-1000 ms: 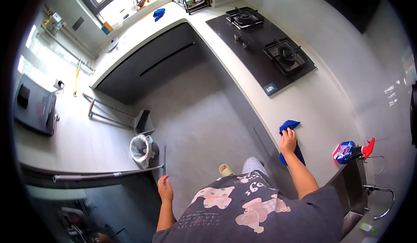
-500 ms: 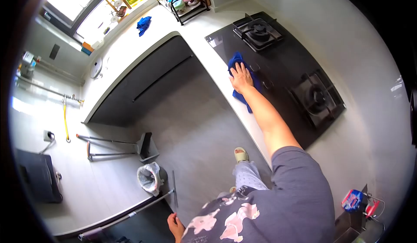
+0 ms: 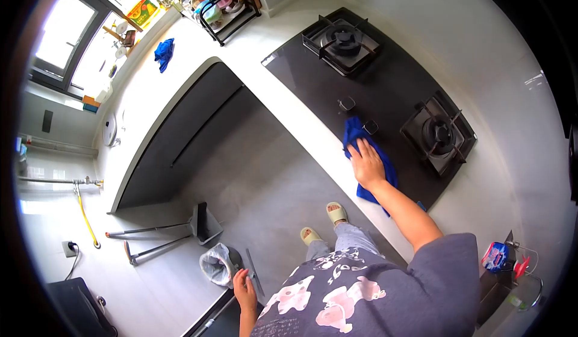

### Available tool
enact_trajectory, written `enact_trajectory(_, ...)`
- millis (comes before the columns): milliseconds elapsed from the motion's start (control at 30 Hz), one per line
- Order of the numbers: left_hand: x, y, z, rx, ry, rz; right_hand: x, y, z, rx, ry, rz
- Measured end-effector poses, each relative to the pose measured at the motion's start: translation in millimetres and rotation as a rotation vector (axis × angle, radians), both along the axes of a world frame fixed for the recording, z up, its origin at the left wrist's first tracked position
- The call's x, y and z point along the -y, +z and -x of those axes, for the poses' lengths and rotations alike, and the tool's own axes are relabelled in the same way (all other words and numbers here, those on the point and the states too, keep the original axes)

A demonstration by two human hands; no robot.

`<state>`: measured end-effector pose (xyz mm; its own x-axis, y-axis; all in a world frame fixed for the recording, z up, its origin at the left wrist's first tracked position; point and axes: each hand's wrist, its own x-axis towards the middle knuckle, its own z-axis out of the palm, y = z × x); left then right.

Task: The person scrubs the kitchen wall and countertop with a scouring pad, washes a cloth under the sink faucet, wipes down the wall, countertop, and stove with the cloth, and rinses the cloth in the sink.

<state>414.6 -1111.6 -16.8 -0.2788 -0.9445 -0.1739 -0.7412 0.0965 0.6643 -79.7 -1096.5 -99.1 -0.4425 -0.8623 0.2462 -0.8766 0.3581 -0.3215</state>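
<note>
My right hand presses a blue cloth against the front edge of the black glass gas hob, its fingers laid over the cloth. Part of the cloth hangs onto the white counter strip. Just beyond the fingertips are two control knobs, the nearer knob close to the cloth's top end. Low beside my body, my left hand hangs in the air with loosely bent fingers and nothing in it. In view it lies close to the lined waste bin.
Two burners with pan supports, the far burner and the near burner, rise from the hob. A second blue cloth lies on the counter by the window. A black rack holds jars. A dustpan stands on the floor.
My right hand and the cloth have slid along the hob's front edge toward my body, past the knobs. My left hand has come up a little, and the view has shifted.
</note>
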Motion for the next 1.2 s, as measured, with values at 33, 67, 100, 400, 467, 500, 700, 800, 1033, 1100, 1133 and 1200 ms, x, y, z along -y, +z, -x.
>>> enact_trajectory(33,1.2,-3.4,-8.1,0.034,-0.006,0.005,22.8,1.3,0.9,0.005,0.030,0.003)
enact_trajectory(67,4.8,-8.8,-10.9,0.062,-0.011,0.016,51.5,1.5,6.4,0.003,0.062,0.011)
enact_trajectory(100,6.8,-8.9,-10.5,0.091,-0.036,0.024,84.4,0.6,12.5,0.008,0.051,0.063)
enact_trajectory(400,-22.9,-28.9,-39.0,-0.018,0.165,-0.113,137.7,-18.3,10.7,-0.017,-0.039,0.032)
enact_trajectory(467,-44.7,-26.7,-52.3,0.002,0.273,-0.229,184.7,-14.9,21.5,-0.036,-0.054,0.075)
enact_trajectory(500,-56.6,-29.9,-61.0,-0.005,0.310,-0.220,221.6,-16.8,31.3,-0.039,-0.055,0.101)
enact_trajectory(700,-75.9,-7.9,-19.4,0.217,0.433,-0.176,419.8,-33.3,70.9,-0.033,-0.005,0.085)
enact_trajectory(800,-65.5,6.4,12.5,0.252,0.422,-0.291,429.1,-25.1,71.8,-0.006,0.044,0.056)
enact_trajectory(1033,-75.7,-20.1,-9.8,0.216,0.253,-0.013,290.8,-23.3,44.1,-0.056,0.026,0.119)
enact_trajectory(1100,-75.6,-17.3,-15.6,0.168,0.225,0.028,226.1,-20.2,32.6,-0.069,0.035,0.096)
enact_trajectory(1133,-78.8,-15.5,-20.2,0.137,0.186,0.052,190.8,-16.2,24.4,-0.085,0.035,0.094)
enact_trajectory(1200,-78.5,-10.5,-28.5,0.095,0.147,0.055,121.7,-11.5,11.1,-0.081,0.028,0.055)
